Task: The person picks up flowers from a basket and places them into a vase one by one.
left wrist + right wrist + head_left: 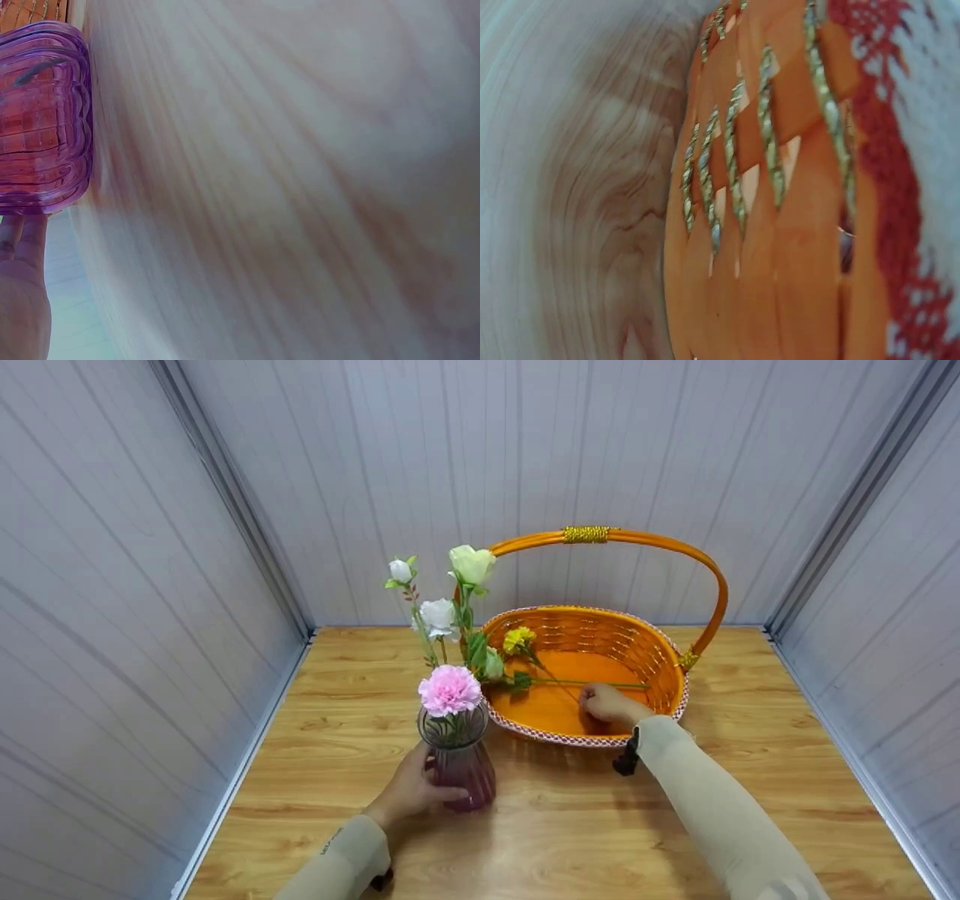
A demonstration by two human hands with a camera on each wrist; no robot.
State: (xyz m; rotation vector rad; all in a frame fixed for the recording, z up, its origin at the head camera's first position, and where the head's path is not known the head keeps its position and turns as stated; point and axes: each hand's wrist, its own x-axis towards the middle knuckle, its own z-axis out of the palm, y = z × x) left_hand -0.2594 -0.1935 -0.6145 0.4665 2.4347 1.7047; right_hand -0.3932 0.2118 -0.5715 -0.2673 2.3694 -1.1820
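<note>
My left hand (412,791) grips the lower body of a purple glass vase (469,780), its thumb across the near side. The vase stands upright on the table, and in the left wrist view its ribbed base (45,127) shows with fingers (28,244) against it. A pink carnation (450,690) rises from its mouth. Reaching over the rim of an orange woven basket (555,735), my right hand (611,706) pinches the stem of a yellow flower (519,640). The right wrist view shows the basket's outer wall (750,187), not the hand.
Across the basket lies a green stem (592,683), with a pale bud (493,664) near its left rim. White flowers (438,619) and a pale green rose (472,565) stand above the vase. The basket's tall handle (645,538) arches near the back wall panel (525,450).
</note>
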